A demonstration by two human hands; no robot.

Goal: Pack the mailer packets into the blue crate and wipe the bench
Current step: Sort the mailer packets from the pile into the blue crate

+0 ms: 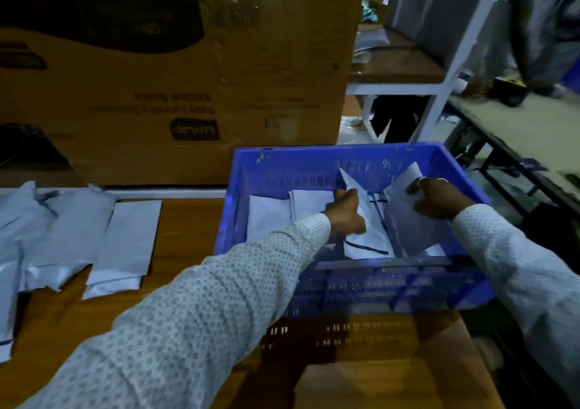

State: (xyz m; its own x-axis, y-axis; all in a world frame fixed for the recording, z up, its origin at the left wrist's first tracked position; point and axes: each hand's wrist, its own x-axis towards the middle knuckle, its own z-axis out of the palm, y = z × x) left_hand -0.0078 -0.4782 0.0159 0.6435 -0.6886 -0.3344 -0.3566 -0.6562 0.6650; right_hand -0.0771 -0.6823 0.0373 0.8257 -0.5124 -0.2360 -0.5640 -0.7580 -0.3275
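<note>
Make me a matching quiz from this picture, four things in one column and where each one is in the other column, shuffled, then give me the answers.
Things
1. Blue slatted plastic crate
2. Large brown cardboard box
3. Loose grey mailer packets
4. White packet with a dark stripe

Places
A. Gripped by the left hand, tilted inside the crate
B. Lying on the wooden bench, left of the crate
C. Standing behind the bench, its print upside down
D. Resting on the right end of the bench

Pairs: 1-D, 2-C, 3-B, 4-A
</note>
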